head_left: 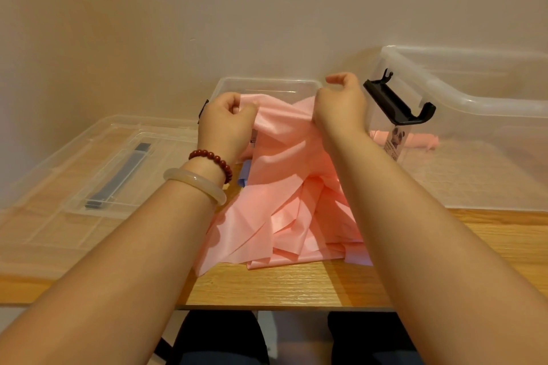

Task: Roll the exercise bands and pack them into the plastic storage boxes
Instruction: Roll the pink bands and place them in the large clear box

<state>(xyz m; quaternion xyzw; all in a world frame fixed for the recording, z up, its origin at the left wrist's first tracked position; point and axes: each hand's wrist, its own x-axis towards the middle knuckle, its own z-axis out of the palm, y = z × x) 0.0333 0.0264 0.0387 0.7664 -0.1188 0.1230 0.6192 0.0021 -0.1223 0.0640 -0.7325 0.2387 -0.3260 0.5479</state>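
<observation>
While the loose folds of the pink exercise band lie heaped on the wooden tabletop nearest us, we hold its upper end raised above the heap. Our left hand grips one edge in curled fingers; our right hand pinches the other. We judge the band thin, light, limp and stretchy, apt to twist and slither, so it is best taken by both corners of one short end and drawn flat before rolling. A lilac band peeps from beneath. To the left lies a clear lid. Behind the hands stands a small clear box. At right, a large clear box holds what looks like a rolled pink band.
</observation>
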